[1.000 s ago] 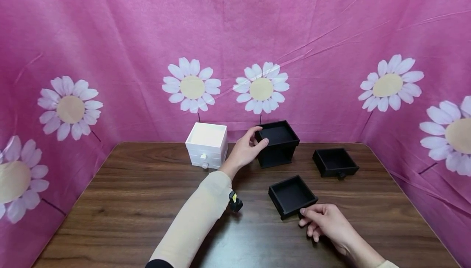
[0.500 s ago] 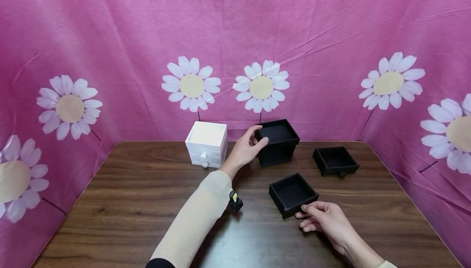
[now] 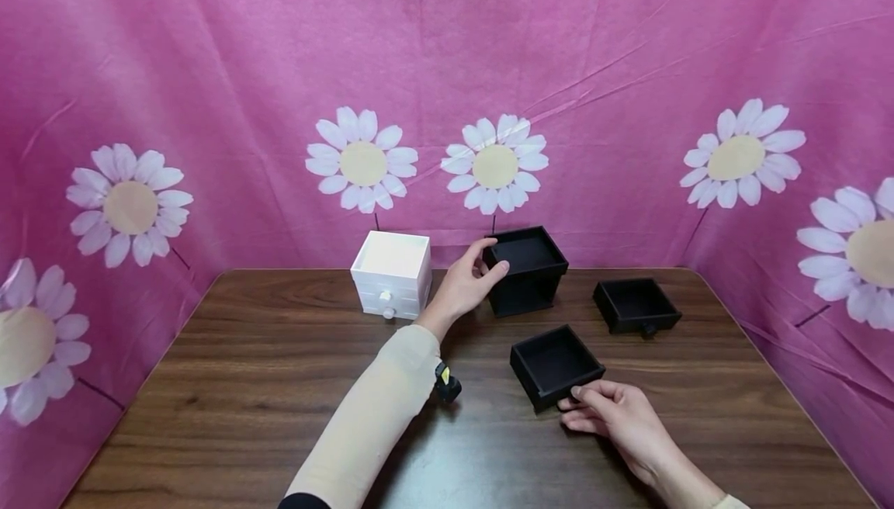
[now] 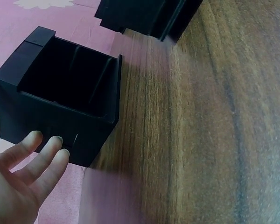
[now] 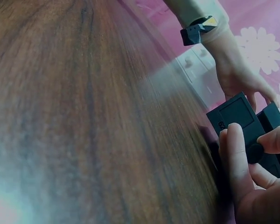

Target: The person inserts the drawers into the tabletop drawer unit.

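My left hand (image 3: 464, 280) holds the left side of a small black drawer cabinet (image 3: 534, 303), with thumb and forefinger at its upper edge. In the left wrist view several fingers rest against the side of the cabinet (image 4: 51, 114), whose front is an open slot. A black drawer (image 3: 556, 365) sits at an angle in front of the cabinet, apart from it. My right hand (image 3: 625, 424) pinches that drawer's round knob (image 5: 255, 152) between thumb and fingers; the other fingers extend beneath. Whether the drawer touches the table is unclear.
A second black drawer (image 3: 638, 307) lies at the right with its knob toward me. To the left of my left hand stands a white drawer cabinet (image 3: 393, 276) with knobs. Behind the wooden table (image 3: 244, 385) hangs a pink flowered cloth (image 3: 601, 90).
The pinched drawer has shifted slightly away from me, toward the cabinet, with my right hand. That hand's lower fingers have straightened. My left hand keeps its hold on the cabinet.
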Tool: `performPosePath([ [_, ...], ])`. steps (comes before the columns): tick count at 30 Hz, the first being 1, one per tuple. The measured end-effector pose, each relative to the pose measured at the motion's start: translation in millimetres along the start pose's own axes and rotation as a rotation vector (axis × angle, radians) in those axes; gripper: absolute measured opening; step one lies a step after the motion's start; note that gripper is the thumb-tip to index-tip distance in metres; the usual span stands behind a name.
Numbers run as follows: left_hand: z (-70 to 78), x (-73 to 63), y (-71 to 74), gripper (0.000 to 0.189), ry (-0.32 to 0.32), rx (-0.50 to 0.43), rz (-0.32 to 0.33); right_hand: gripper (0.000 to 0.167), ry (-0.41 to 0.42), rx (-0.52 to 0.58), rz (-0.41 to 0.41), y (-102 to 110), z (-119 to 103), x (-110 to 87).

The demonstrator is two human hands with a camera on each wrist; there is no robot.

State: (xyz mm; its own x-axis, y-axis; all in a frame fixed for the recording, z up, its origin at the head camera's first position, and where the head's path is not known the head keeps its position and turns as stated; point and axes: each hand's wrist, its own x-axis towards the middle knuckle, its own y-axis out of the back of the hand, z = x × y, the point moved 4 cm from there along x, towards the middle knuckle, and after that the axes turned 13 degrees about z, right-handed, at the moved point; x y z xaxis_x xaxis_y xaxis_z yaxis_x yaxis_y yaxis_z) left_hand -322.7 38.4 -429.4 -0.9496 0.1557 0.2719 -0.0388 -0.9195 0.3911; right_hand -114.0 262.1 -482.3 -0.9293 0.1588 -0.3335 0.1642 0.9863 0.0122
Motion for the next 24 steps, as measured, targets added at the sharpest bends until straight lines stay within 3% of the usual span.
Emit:
performPosePath([
  [11, -1.2, 0.2, -0.5, 0.057, -0.002, -0.011, 0.003, 0.019, 0.020, -0.017, 0.099, -6, -3, 8.9],
  [24, -0.6, -0.3, -1.2, 0.055, -0.021, 0.000, 0.017, 0.021, 0.032, 0.015, 0.147, -11, -11, 25.4],
])
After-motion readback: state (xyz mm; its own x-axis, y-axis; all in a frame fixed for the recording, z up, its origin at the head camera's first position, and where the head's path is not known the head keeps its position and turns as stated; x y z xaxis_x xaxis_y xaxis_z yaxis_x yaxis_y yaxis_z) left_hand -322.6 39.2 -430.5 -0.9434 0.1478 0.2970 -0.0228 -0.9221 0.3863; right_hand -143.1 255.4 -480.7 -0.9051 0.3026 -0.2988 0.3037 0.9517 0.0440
